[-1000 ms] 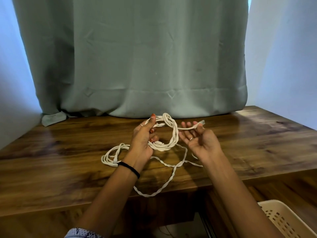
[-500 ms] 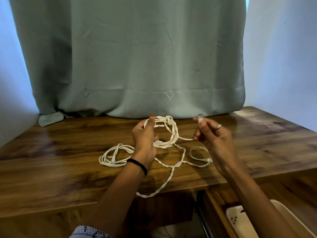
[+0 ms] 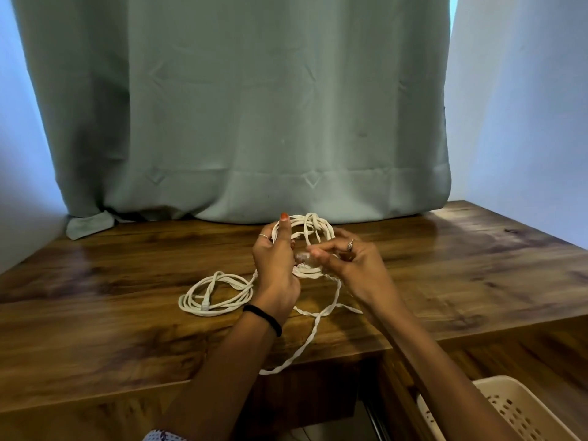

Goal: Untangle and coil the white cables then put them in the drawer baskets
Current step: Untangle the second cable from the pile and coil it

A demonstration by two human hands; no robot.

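Bare forearms, small adornments
Left wrist wears a black band (image 3: 262,319); each hand has a ring (image 3: 350,245); patterned sleeve (image 3: 164,436).

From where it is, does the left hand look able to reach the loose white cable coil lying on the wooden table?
Probably yes, but not freely: the loose white cable coil lies just beside the left hand with bare wooden table between, yet that hand is gripping the raised cable bundle.

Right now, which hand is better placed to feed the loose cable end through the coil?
Probably the right hand: it pinches what looks like the blurred cable end beside the coil. The left hand grips that coil, steadying it.
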